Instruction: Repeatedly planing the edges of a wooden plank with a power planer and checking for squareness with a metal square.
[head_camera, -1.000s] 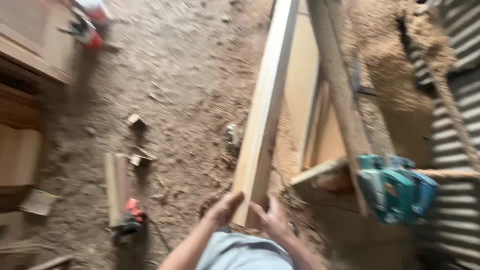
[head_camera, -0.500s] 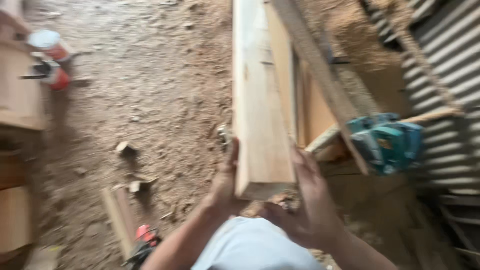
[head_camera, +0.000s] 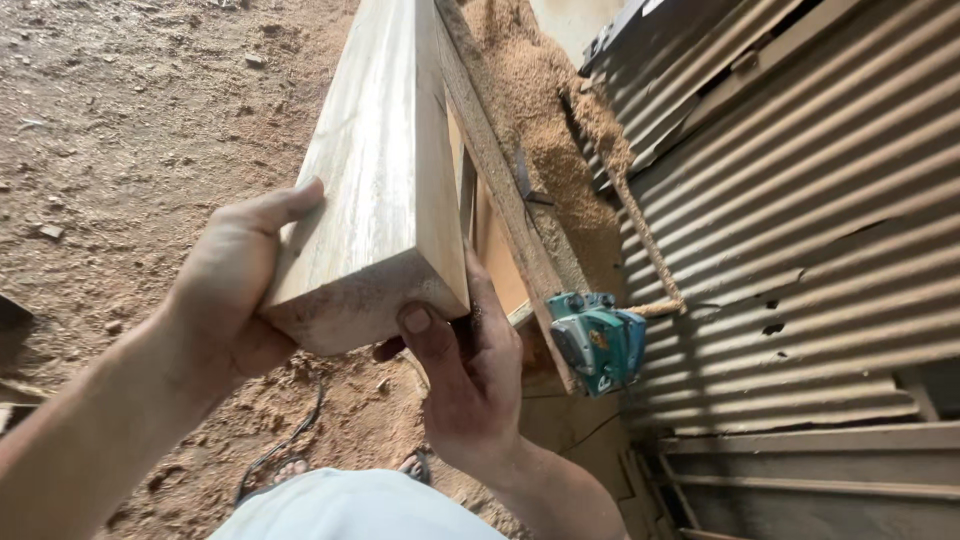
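A long pale wooden plank (head_camera: 380, 170) runs from the top of the view down to my chest, its sawn end facing me. My left hand (head_camera: 225, 295) grips the plank's left edge near that end, fingers over the top face. My right hand (head_camera: 465, 370) holds the end from below and on the right, thumb pressed on the end grain. A wooden frame (head_camera: 500, 200) stands just behind the plank on the right.
A teal electric planer (head_camera: 598, 340) rests on the frame near my right hand. A heap of sawdust (head_camera: 545, 90) lies along a corrugated metal wall (head_camera: 800, 220). A dark cable (head_camera: 285, 445) trails over the dirt floor (head_camera: 130, 130) by my feet.
The plank's end has come closer and higher toward me, and my view has swung right toward the metal wall. Both hands keep their hold on the end.
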